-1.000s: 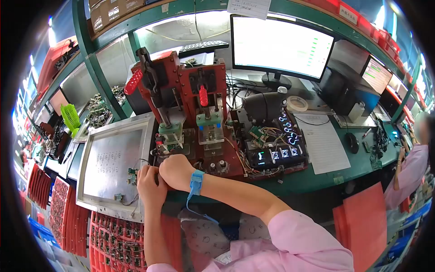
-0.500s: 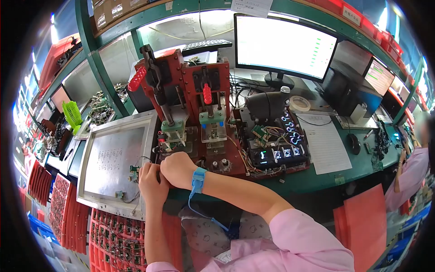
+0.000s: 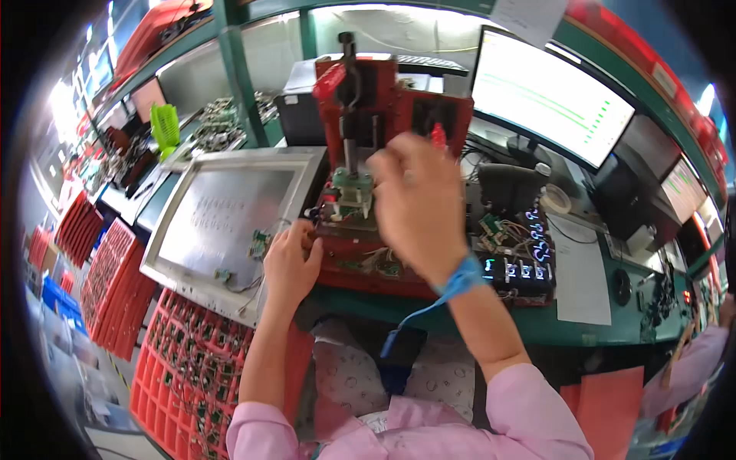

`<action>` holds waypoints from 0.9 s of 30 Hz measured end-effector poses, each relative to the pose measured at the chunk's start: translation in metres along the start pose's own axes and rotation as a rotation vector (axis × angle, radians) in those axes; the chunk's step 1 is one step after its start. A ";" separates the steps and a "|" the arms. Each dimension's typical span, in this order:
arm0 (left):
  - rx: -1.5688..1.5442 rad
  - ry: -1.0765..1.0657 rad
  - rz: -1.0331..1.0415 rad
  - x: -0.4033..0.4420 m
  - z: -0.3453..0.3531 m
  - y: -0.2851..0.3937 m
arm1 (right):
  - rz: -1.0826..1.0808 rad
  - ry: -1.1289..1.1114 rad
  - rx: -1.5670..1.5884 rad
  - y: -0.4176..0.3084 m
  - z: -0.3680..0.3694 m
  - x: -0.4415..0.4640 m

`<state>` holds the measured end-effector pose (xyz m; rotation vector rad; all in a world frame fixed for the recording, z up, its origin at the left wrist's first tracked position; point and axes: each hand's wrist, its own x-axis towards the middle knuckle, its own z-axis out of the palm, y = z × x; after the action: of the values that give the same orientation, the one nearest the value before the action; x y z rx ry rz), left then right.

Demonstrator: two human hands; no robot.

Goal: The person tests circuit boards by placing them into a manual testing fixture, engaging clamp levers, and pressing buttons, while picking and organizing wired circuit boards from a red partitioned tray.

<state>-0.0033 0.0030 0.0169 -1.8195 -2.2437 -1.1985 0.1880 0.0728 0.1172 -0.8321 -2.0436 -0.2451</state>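
My left hand rests at the left front corner of the red test fixture, its fingers loosely bent and the thumb apart. Its fingertips lie close to a small dark part at the fixture's edge; no held object shows. My right hand, smeared by motion, is raised in front of the right-hand clamp with its red handle. Whether it touches that handle cannot be seen. A blue wrist strap circles my right wrist. The left clamp, with a red grip, stands over a green pressing plate.
Left of the fixture lies a metal-framed panel with small circuit boards on it. A red tray of wired boards sits below. To the right are a lit black display unit, a paper sheet and a monitor.
My right hand has left my left hand's side and moved up and right to the right clamp. The head view has shifted. The monitor's display now shows green lines.
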 end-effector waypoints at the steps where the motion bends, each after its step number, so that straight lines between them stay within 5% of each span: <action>1: 0.005 0.005 -0.019 0.005 0.002 0.000 | -0.095 0.169 -0.117 0.015 -0.001 0.006; 2: -0.021 0.106 0.078 0.010 0.005 0.000 | -0.188 0.343 -0.236 0.029 0.000 0.011; 4: -0.044 0.211 0.175 0.023 0.007 0.002 | -0.212 0.329 -0.211 0.047 -0.002 0.017; 8: -0.050 0.262 0.345 0.048 0.010 0.009 | -0.179 0.208 0.327 0.067 0.001 0.019; 18: -0.074 0.117 0.214 0.062 0.005 0.014 | -0.162 0.181 0.433 0.069 -0.001 0.020; 23: -0.241 0.217 0.157 0.039 0.008 0.019 | -0.177 0.154 0.392 0.071 -0.002 0.020; 27: -0.124 0.003 0.240 0.017 -0.002 -0.002 | -0.117 0.139 0.373 0.066 -0.006 0.020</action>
<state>-0.0116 0.0160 0.0249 -2.0569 -1.9189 -1.3169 0.2267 0.1289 0.1275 -0.4529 -1.9282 0.0168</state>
